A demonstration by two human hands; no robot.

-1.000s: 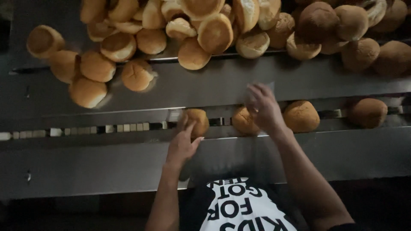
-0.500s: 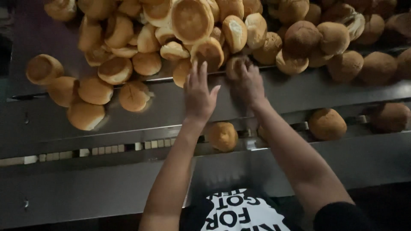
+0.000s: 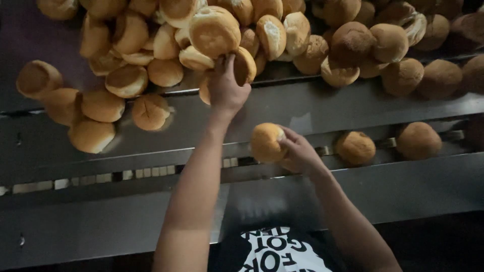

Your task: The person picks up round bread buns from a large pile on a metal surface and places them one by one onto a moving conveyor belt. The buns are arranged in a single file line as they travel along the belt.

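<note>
With the left hand (image 3: 227, 88) pinching a bun (image 3: 245, 65) under the heap (image 3: 166, 45) and the right hand (image 3: 297, 151) gripping a roll (image 3: 267, 142), loosened buns could tumble down the metal chute (image 3: 353, 106)

A heap of bread rolls (image 3: 282, 35) occupies the far part of the metal chute (image 3: 353, 108), spreading from left to right across its upper edge. A smaller cluster of rolls (image 3: 96, 108) lies lower on the left, just in front of the heap. The left hand (image 3: 227, 88) reaches up into the front edge of the heap, touching a tilted roll (image 3: 245, 65). Nearer the person, a narrow conveyor track (image 3: 101, 179) runs left to right below the chute. The right hand (image 3: 300, 153) holds one roll (image 3: 267, 142) above this track. To its right, two rolls (image 3: 356, 147) (image 3: 418, 140) sit apparently on the track, apart from each other.
</note>
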